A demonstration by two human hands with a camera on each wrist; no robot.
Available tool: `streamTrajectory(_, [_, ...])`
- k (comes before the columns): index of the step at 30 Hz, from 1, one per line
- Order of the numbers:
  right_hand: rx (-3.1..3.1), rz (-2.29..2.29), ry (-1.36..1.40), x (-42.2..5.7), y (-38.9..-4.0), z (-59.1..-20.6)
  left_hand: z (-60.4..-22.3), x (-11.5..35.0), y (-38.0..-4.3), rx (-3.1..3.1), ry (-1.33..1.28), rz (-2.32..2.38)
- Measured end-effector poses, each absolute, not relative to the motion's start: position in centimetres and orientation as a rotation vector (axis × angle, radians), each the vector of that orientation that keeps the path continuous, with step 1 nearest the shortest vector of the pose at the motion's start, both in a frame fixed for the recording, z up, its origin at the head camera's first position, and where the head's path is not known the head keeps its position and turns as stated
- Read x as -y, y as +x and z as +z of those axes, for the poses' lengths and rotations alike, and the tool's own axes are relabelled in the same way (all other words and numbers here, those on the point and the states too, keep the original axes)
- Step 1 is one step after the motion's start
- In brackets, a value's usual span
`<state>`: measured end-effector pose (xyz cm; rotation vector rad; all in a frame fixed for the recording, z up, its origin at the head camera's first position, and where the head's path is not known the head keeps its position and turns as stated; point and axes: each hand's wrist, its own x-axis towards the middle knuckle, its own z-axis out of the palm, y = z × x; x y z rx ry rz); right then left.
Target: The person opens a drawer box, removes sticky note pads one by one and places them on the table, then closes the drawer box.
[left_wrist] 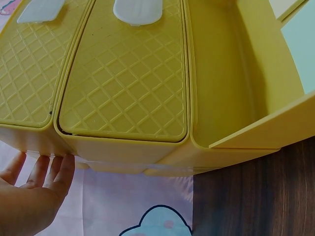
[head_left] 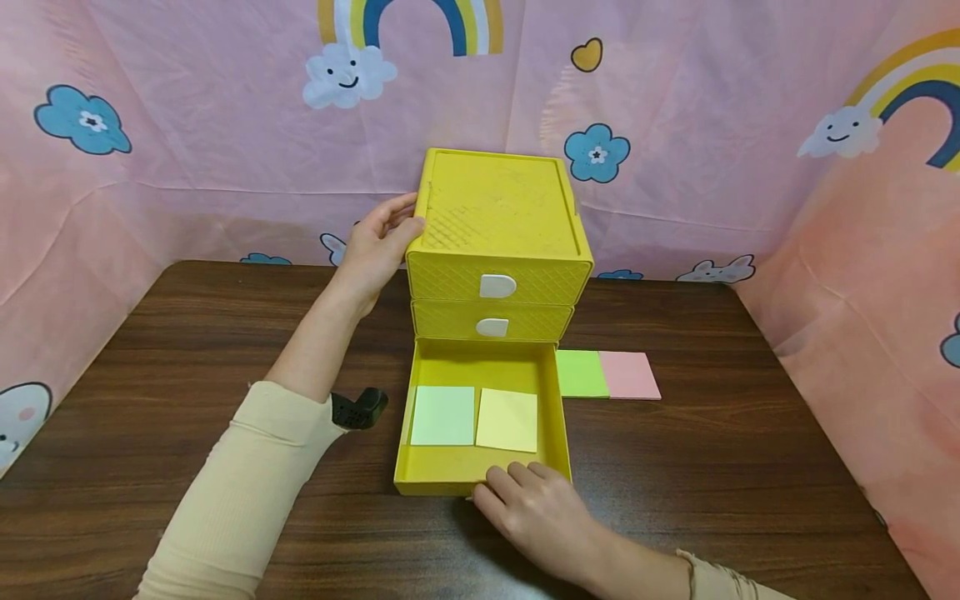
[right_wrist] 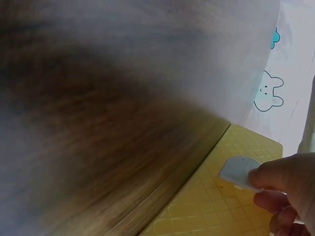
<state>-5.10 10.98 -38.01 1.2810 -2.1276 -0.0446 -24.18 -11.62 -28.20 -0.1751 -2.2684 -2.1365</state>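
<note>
A yellow three-drawer desktop organizer [head_left: 498, 200] stands on the table with its bottom drawer [head_left: 429, 488] pulled out. Inside that drawer lie a mint sticky note pad [head_left: 442, 415] and a pale yellow sticky note pad [head_left: 507, 421], side by side. My left hand [head_left: 372, 254] rests against the organizer's left side near the top, fingers extended along the wall. At the drawer's front my right hand [head_left: 540, 521] grips the white handle [right_wrist: 238, 169], its thumb pressed on the tab in the right wrist view. The upper two drawers are closed.
Right of the organizer, a bright green sticky note pad [head_left: 582, 372] and a pink sticky note pad [head_left: 630, 375] lie edge to edge on the dark wooden table [head_left: 712, 467]. A pink patterned cloth [head_left: 247, 183] hangs behind and around the table.
</note>
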Motion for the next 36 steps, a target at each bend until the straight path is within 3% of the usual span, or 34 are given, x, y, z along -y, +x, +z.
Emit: streamTrajectory(36, [2.111,-0.144,1.255,-10.9,-4.0,-37.9,-28.3,11.7,-24.2,2.271,-0.179,-2.141])
